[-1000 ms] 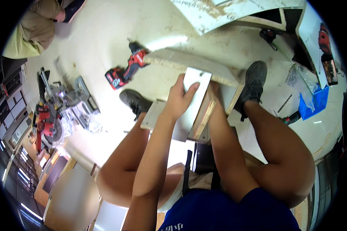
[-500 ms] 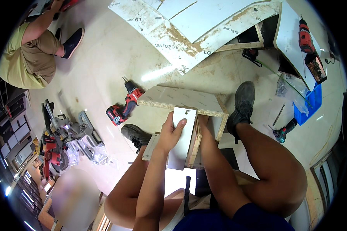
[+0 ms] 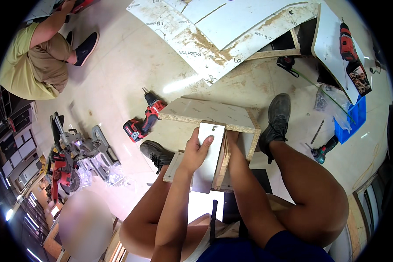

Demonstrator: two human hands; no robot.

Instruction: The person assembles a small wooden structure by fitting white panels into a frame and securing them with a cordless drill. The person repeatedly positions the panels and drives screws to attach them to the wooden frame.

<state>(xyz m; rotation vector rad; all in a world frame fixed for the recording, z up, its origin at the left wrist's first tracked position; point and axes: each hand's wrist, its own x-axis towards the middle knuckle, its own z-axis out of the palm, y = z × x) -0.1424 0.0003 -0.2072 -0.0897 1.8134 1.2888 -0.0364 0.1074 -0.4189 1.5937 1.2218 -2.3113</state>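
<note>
White panel [image 3: 208, 162] at the chipboard box [image 3: 209, 110] is clasped by our left hand [image 3: 195, 153]; we cannot tell whether our right hand [image 3: 233, 138] grips.

Narrow white panel [image 3: 210, 160], from my remote view, sat slightly slanted; dark spot by far end, which overlapped near edge of pale-topped, raw-edged particleboard box [image 3: 205, 109].

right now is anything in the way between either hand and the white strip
Nothing visible separates the left hand from the white strip; its thumb lies on the strip's face. On the right, raw-edged boards stand between the strip and the partly hidden right hand.
</note>
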